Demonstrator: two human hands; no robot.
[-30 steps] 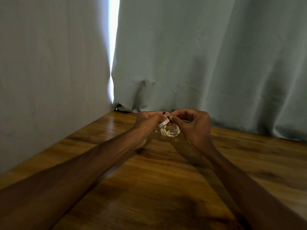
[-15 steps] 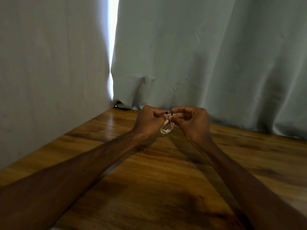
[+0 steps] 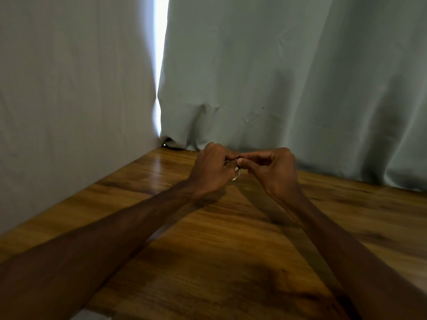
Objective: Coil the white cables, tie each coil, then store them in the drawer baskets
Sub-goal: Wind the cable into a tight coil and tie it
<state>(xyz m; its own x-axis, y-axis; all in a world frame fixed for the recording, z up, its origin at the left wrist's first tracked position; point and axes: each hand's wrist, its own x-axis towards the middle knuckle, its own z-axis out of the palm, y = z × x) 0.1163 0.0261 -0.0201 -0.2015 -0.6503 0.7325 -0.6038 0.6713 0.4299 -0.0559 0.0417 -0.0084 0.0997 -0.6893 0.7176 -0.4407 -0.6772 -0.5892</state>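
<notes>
Two arms reach in from the lower edge, both bare, unsleeved skin along their whole visible length. The left forearm [image 3: 120, 229] is lean, with faint tendon lines near the wrist. The right forearm [image 3: 342, 241] is equally slim. The left hand [image 3: 211, 169] and right hand [image 3: 275, 172] have slender fingers and pronounced knuckles; a short trimmed thumbnail [image 3: 240, 161] shows on the right.

Wht cable [image 3: 236, 177], brn wood-grain tbl [image 3: 231, 255], pale grey-grn curtains [image 3: 277, 77].
</notes>
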